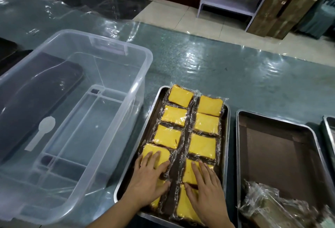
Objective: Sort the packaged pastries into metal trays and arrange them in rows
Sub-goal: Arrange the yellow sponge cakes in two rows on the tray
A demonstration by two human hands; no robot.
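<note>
Head: pastries (pixel 167 136) under both hands (pixel 147 177).

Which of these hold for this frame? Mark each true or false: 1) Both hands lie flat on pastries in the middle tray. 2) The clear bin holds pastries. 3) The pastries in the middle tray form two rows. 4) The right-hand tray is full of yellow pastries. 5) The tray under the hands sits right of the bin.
1) True: the left hand and right hand rest with straight fingers on pastries in the middle tray.
2) False: the bin holds no pastries.
3) True.
4) False: the right tray is mostly bare, with only crumpled wrapped items at its near end.
5) True.
</note>
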